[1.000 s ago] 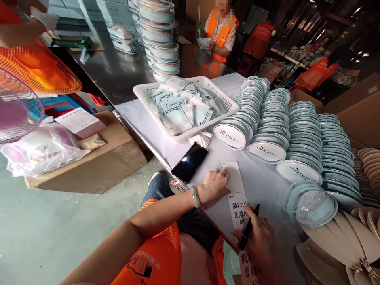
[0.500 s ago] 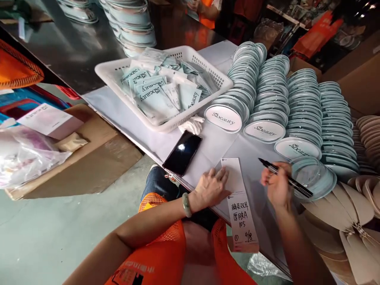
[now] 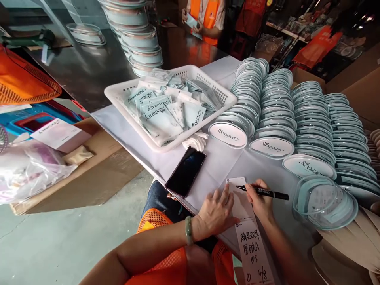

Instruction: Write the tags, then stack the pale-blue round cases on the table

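A white-covered worktable (image 3: 139,130) runs across a crowded packing room, with cardboard and plastic bags on the floor to the left and a person in an orange vest standing at the far end. Rows of pale blue round lids (image 3: 299,118) lean in overlapping lines along the right side, and a white plastic basket (image 3: 118,93) of "Sbeauty" sachets sits just left of them. A black phone (image 3: 186,171) lies face up near the table's near edge.

Just right of the phone lies a strip of white paper labels (image 3: 248,221), its long axis running from the far side toward the wearer; the nearer label carries handwriting, the farther one is blank. The left hand (image 3: 216,211) lies flat and spread, pinning the strip's left edge. The right hand (image 3: 259,198) is closed around a black marker pen (image 3: 263,192), which lies almost crosswise to the strip, tip pointing left and resting on the blank label's far end, right beside the left fingertips.
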`<action>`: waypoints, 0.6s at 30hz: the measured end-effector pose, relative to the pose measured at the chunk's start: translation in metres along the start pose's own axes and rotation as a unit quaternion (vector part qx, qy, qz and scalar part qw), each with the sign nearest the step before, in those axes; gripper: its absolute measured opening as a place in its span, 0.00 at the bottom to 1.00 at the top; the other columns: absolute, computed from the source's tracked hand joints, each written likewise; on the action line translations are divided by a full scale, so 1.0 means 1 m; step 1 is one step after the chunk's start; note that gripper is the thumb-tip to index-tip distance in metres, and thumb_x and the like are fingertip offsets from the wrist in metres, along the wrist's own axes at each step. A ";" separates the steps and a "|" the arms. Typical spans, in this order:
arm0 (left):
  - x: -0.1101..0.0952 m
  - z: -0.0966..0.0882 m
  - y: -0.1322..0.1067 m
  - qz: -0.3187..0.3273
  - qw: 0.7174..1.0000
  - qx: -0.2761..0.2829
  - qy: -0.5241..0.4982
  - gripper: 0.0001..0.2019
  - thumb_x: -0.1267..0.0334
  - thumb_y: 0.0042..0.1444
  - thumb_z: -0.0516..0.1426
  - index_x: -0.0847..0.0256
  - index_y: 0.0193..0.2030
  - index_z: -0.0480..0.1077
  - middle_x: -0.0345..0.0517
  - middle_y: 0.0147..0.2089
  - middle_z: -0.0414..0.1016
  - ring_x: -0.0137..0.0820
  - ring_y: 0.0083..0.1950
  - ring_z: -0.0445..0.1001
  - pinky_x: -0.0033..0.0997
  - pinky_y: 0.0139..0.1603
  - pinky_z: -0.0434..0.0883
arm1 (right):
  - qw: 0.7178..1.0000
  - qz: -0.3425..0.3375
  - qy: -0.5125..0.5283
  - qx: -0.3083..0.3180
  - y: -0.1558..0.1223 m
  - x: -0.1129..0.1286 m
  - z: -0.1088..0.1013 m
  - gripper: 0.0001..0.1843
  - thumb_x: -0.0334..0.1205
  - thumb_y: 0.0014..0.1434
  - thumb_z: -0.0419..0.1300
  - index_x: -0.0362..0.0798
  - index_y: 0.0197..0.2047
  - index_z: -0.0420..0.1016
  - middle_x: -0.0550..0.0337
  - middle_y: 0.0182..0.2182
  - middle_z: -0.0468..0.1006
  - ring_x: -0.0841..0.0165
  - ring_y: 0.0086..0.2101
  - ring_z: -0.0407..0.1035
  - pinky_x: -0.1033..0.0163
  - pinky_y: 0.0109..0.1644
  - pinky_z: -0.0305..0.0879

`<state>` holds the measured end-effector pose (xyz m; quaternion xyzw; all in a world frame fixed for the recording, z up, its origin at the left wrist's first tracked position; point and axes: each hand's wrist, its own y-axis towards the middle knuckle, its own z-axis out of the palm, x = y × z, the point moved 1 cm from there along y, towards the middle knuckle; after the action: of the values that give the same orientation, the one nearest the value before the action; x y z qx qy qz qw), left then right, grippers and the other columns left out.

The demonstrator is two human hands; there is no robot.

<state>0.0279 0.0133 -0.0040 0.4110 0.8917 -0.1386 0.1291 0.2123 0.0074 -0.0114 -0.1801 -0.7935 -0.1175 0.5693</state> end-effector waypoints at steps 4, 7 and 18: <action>0.002 -0.001 0.003 -0.011 1.000 0.004 0.008 0.39 0.34 0.62 0.53 0.64 0.69 0.63 0.65 0.76 0.50 0.47 0.57 0.73 0.42 0.47 0.74 | 1.000 0.001 -0.019 -0.017 0.004 0.000 -0.001 0.26 0.61 0.52 0.69 0.51 0.27 0.61 0.69 0.13 0.67 0.75 0.14 0.58 0.69 0.18 0.54; 0.004 0.000 0.005 -0.012 1.000 -0.006 0.010 0.42 0.32 0.60 0.53 0.64 0.70 0.62 0.65 0.76 0.53 0.47 0.57 0.72 0.41 0.49 0.73 | 0.999 -0.008 -0.028 -0.025 0.006 -0.002 -0.002 0.28 0.62 0.51 0.69 0.51 0.26 0.60 0.70 0.13 0.65 0.75 0.14 0.56 0.68 0.18 0.54; 0.013 -0.003 0.006 0.035 0.999 0.007 0.040 0.44 0.30 0.59 0.53 0.63 0.69 0.62 0.68 0.76 0.49 0.47 0.54 0.74 0.41 0.46 0.73 | 0.985 -0.089 -0.141 -0.046 -0.005 0.000 0.010 0.26 0.60 0.57 0.64 0.51 0.23 0.60 0.68 0.13 0.64 0.74 0.16 0.59 0.67 0.20 0.57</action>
<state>0.0235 0.0275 -0.0062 0.4479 0.8803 -0.1240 0.0952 0.2019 0.0069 -0.0149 -0.1498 -0.8725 -0.1774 0.4300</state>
